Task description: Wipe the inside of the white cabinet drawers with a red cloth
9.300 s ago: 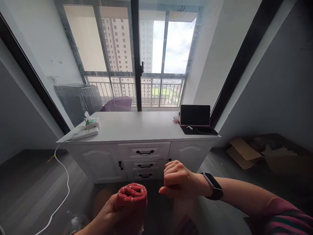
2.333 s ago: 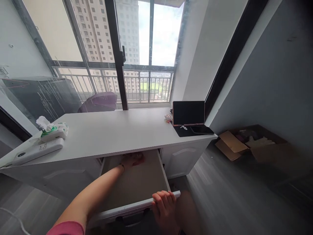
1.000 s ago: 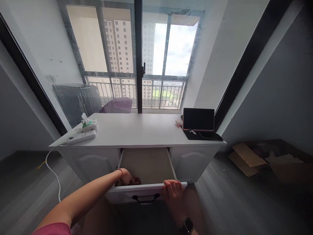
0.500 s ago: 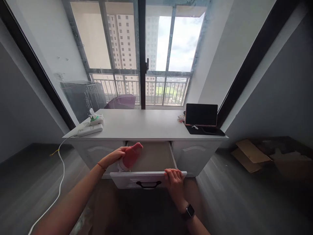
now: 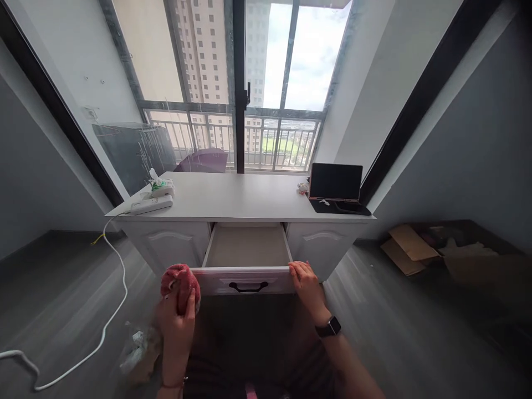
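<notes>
My left hand (image 5: 177,321) is closed around a bunched red cloth (image 5: 179,281), held up in front of the left end of the open top drawer (image 5: 247,246). The drawer of the white desk (image 5: 241,197) is pulled out and its pale bottom looks bare. My right hand (image 5: 305,280), with a dark watch on the wrist, grips the right end of the drawer's front panel (image 5: 233,276), fingers curled over its top edge. A black handle (image 5: 248,287) sits on that panel.
On the desk stand a tablet (image 5: 336,182) on a black mat at right, and a wipes pack (image 5: 160,187) with a white power strip (image 5: 151,205) at left. Its white cable (image 5: 112,310) trails over the grey floor. Cardboard (image 5: 405,249) lies at right; a crumpled bag (image 5: 137,349) near my left knee.
My left hand has lifted the red cloth out of the drawer and drawn it back toward me, left of the front panel. My right hand stays on the drawer's front edge.
</notes>
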The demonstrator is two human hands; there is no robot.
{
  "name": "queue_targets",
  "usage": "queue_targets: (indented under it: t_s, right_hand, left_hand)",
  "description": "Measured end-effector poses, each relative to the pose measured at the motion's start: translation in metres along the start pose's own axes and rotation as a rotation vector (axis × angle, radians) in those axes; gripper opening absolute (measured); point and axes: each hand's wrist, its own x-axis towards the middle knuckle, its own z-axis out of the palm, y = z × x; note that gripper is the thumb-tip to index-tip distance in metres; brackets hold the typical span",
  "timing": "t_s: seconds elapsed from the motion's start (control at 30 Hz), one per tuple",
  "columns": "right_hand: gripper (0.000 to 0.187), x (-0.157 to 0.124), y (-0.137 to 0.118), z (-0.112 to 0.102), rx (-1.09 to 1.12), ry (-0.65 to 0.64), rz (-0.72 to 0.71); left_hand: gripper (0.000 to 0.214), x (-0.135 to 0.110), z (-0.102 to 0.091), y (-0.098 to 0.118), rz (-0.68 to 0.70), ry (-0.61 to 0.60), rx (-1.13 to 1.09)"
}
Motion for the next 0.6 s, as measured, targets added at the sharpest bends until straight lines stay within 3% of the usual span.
queue_targets:
  t_s: [0.1,0.3,0.43,0.6]
  right_hand:
    - [0.042,-0.001,-0.002,0.000,0.049,-0.007,0.017]
    - [0.044,0.000,-0.006,-0.004,0.088,-0.022,0.063]
    - [0.048,0.002,-0.005,-0.005,0.076,-0.032,0.053]
    - [0.053,0.005,0.001,-0.009,0.088,-0.103,0.054]
  left_hand:
    - [0.045,-0.007,0.033,0.000,0.172,0.025,0.156]
    - [0.042,-0.020,0.106,0.003,0.206,0.212,0.103]
    - [0.036,-0.035,0.138,0.010,0.361,0.171,0.156]
    - [0.036,-0.056,0.181,0.035,0.613,0.173,0.202]
